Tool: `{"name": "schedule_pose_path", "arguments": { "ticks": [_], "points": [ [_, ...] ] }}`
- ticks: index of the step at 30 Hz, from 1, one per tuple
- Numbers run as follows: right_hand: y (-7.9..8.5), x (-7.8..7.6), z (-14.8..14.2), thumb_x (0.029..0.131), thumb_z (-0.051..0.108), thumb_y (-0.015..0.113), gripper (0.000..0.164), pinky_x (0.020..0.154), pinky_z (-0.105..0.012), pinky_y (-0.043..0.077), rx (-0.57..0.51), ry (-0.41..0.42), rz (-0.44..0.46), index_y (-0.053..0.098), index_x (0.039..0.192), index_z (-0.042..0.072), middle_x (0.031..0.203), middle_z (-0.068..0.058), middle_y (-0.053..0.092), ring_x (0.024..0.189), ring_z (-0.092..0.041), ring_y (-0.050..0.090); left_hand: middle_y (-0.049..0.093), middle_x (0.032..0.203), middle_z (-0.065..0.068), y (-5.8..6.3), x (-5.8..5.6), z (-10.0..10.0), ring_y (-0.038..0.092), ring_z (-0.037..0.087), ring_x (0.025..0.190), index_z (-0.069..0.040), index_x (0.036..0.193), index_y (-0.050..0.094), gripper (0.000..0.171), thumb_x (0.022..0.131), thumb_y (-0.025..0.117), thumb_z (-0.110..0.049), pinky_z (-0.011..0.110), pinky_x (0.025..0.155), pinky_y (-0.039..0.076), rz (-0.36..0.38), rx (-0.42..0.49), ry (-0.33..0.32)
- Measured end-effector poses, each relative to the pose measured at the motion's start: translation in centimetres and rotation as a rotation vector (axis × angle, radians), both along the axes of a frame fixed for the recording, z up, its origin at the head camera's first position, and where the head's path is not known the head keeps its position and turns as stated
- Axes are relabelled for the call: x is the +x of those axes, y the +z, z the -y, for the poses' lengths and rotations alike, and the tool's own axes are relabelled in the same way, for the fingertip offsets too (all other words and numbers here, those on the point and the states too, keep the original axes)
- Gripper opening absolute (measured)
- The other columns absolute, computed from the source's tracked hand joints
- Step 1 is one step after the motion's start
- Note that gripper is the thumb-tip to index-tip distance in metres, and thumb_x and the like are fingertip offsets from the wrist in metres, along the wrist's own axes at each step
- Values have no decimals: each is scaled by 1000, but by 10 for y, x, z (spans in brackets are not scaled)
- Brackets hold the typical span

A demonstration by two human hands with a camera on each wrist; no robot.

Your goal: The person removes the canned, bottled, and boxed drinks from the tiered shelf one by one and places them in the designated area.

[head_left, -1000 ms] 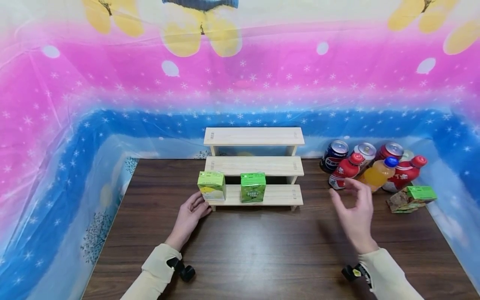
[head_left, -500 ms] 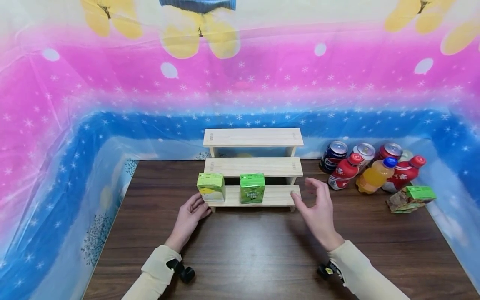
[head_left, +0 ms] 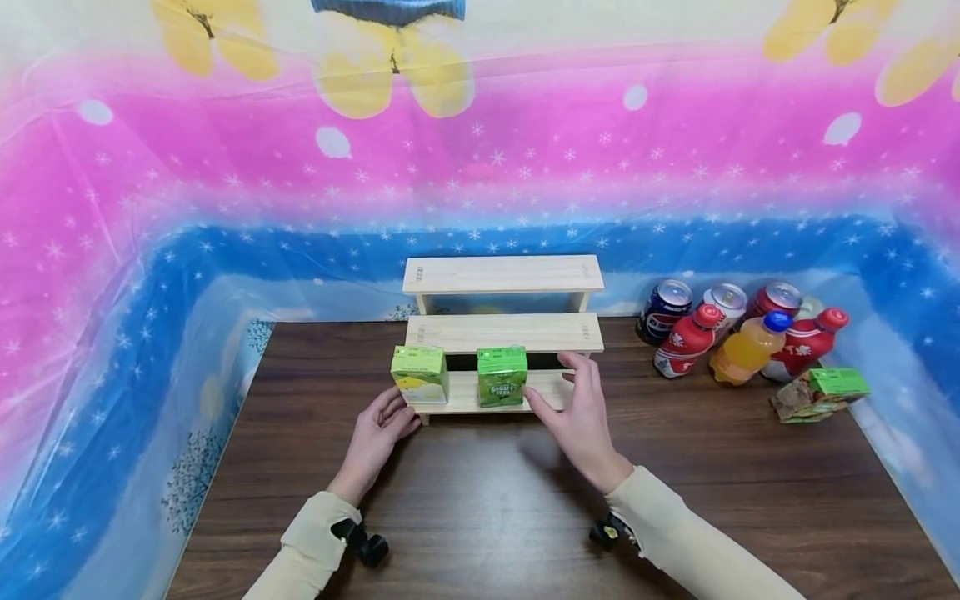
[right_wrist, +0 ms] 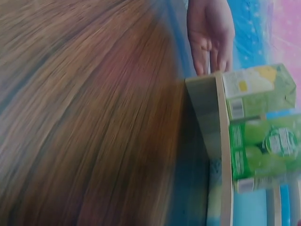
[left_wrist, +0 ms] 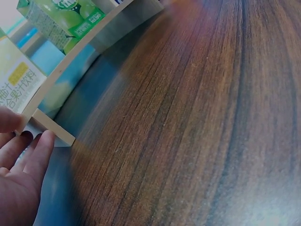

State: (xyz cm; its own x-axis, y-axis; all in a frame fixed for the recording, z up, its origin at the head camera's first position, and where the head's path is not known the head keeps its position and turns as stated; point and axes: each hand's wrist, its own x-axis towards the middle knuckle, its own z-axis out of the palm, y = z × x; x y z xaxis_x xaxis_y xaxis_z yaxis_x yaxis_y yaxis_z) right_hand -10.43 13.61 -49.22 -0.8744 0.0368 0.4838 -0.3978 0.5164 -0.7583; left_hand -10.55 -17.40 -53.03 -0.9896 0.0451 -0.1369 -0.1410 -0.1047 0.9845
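Observation:
A three-step wooden shelf (head_left: 501, 332) stands on the dark wooden table. On its lowest step are a pale green and yellow drink carton (head_left: 420, 375) at the left end and a bright green drink carton (head_left: 502, 377) near the middle. My left hand (head_left: 378, 427) rests with relaxed fingers at the left end of this step; in the left wrist view its fingertips (left_wrist: 46, 137) are right at the board's corner and leg. My right hand (head_left: 581, 421) is spread in a C-shape just right of the bright green carton, the thumb tip close to its side. Nothing is in its grasp.
At the back right stand a dark can (head_left: 666, 310), other cans, red-capped bottles (head_left: 682, 343) and an orange drink bottle (head_left: 750, 350). A brown and green carton (head_left: 820, 395) is at the right edge. A printed cloth (head_left: 480, 167) walls the table's back and sides.
My right hand has moved left from in front of the bottles to the right side of the bright green carton. My left hand stays at the shelf's end, and the cartons have not moved.

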Motion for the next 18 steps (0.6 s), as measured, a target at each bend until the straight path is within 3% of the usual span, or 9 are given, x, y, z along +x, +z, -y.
{"name": "schedule_pose_path", "arguments": {
  "ticks": [9, 18],
  "points": [
    [3, -1, 32, 87, 26, 87, 79, 102, -55, 48, -10, 19, 31, 42, 143, -6, 135, -23, 46, 122, -40, 51, 49, 147, 36, 0, -2, 1, 66, 0, 105, 9, 155, 37, 52, 104, 52, 9, 25, 93, 57, 25, -8, -7],
    [1, -2, 54, 89, 28, 85, 82, 97, -50, 51, -14, 7, 32, 37, 147, -4, 136, -22, 43, 120, -31, 49, 50, 146, 36, -1, -3, 1, 67, 0, 104, 9, 154, 38, 52, 104, 52, 10, 25, 92, 58, 26, -7, -6]
  ]
}}
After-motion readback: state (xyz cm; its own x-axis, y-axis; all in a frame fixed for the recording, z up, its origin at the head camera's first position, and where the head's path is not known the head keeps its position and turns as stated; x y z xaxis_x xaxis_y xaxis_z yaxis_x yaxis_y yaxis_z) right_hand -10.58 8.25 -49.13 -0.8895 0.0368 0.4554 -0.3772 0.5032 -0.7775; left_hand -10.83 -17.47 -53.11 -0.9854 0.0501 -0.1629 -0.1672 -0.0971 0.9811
